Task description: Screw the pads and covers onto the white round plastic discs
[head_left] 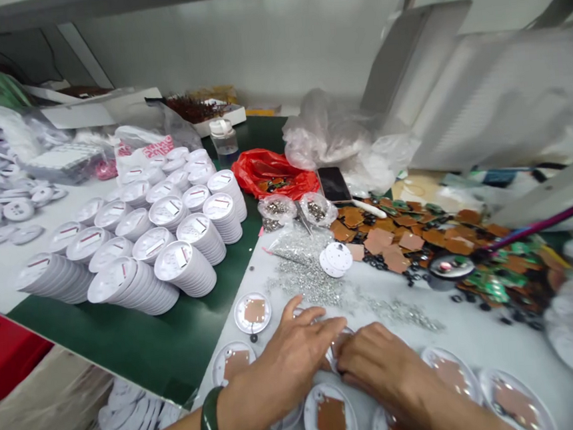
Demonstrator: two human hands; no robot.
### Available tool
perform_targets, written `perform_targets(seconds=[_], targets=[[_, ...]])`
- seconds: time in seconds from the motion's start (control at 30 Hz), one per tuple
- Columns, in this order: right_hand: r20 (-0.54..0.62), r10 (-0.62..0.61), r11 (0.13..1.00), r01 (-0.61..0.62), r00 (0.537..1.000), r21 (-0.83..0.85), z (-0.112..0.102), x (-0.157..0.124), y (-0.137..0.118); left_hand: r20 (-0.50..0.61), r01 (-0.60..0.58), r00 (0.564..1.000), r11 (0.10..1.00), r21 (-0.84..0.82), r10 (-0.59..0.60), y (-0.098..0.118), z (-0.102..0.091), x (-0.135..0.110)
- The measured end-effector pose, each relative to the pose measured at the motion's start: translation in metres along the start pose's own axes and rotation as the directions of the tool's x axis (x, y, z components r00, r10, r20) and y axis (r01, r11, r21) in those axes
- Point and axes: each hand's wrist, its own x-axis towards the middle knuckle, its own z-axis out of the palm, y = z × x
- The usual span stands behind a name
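Observation:
My left hand point(295, 345) reaches over the work surface, its fingers stretched and apart, a dark green bangle point(212, 425) on the wrist. My right hand point(377, 361) is closed, fingers bent down against a white round casing point(334, 348) between both hands. What its fingertips pinch is hidden. Close by lie several white round casings with brown circuit boards in them, among them one casing point(352, 423) below the hands and another point(241, 319) left of them. Small silvery screws point(316, 266) are spread beyond my fingers. Two stacked white discs point(336, 259) rest among them.
Stacked white round covers point(185, 267) fill the green mat point(197, 343) on the left. Brown boards point(392, 242) and black rings lie at right. Behind are two bags of metal parts point(276, 209), a red bag point(250, 171), a phone point(334, 185) and a bottle point(224, 140).

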Motion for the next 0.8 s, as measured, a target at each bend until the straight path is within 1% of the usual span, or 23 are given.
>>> perform_targets(seconds=[0.07,0.1,0.23,0.33,0.47,0.6,0.7,0.8], targets=[[-0.066,0.093,0.996,-0.094,0.993,-0.003,0.006,0.0,0.002,0.005,0.009,1.0,1.0,0.003,-0.009,0.002,-0.001,0.001],[-0.065,0.125,0.992,-0.126,0.99,-0.018,0.009,0.001,0.002,0.009,0.013,1.0,1.0,0.006,-0.013,0.003,-0.002,0.002],[-0.062,0.199,0.976,-0.203,0.978,-0.079,0.016,0.004,-0.002,0.032,0.022,0.999,1.0,0.009,-0.022,0.006,-0.005,0.004],[-0.065,0.224,0.967,-0.231,0.972,-0.109,0.019,0.003,-0.006,0.031,0.022,0.999,1.0,0.002,-0.022,0.006,-0.006,0.004],[-0.07,0.183,0.971,-0.192,0.981,-0.143,0.024,-0.003,-0.009,0.033,0.032,0.999,0.999,0.011,-0.033,0.006,-0.007,0.004],[-0.042,0.13,0.977,-0.135,0.991,-0.163,0.027,-0.006,-0.005,0.01,0.013,1.0,1.0,0.0,-0.013,0.004,-0.004,0.004],[-0.029,0.088,0.981,-0.091,0.996,-0.17,0.025,-0.005,-0.003,0.004,0.006,1.0,1.0,0.006,-0.006,0.001,-0.001,0.003],[-0.02,0.055,0.98,-0.058,0.998,-0.191,0.018,-0.003,-0.007,-0.008,0.004,1.0,1.0,0.011,-0.004,0.001,0.0,-0.001]])
